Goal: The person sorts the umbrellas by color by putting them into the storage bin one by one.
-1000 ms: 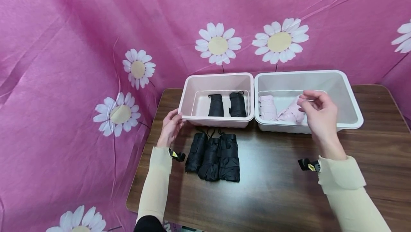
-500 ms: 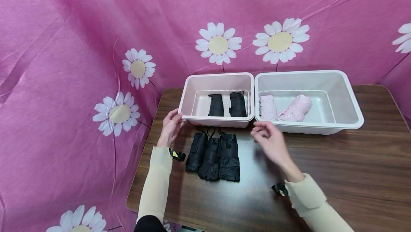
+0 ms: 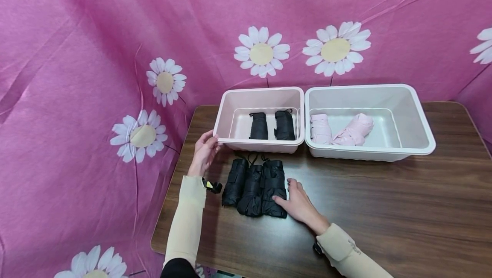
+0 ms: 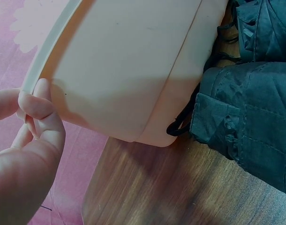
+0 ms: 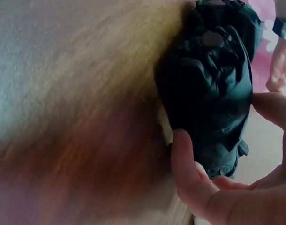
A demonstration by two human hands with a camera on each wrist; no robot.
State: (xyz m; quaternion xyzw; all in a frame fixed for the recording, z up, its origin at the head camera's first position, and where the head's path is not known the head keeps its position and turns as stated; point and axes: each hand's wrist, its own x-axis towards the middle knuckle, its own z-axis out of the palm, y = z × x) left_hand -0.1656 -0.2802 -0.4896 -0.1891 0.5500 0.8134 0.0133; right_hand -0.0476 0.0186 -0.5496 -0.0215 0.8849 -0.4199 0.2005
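My left hand [image 3: 205, 152] pinches the front left corner of the rim of the pinkish plastic bin [image 3: 261, 145]; the left wrist view has the thumb and fingers [image 4: 37, 105] at the rim. Three folded black umbrellas lie side by side on the table in front of that bin. At the rightmost black umbrella [image 3: 273, 184] is my right hand [image 3: 301, 204], thumb over its top and fingers along its right side. The right wrist view shows thumb and fingers [image 5: 183, 150] straddling the black umbrella [image 5: 204, 98], not visibly closed around it.
Two more black umbrellas [image 3: 284, 125] lie inside the left bin. Touching it on the right stands a larger white bin [image 3: 357, 152] with two pink folded umbrellas [image 3: 355, 129]. Both bins stand at the back of the brown wooden table [image 3: 365, 201], before a pink flowered curtain [image 3: 211, 21].
My right hand has moved left and toward me, from over the white bin down to the rightmost black umbrella. The left hand stays on the bin's corner.
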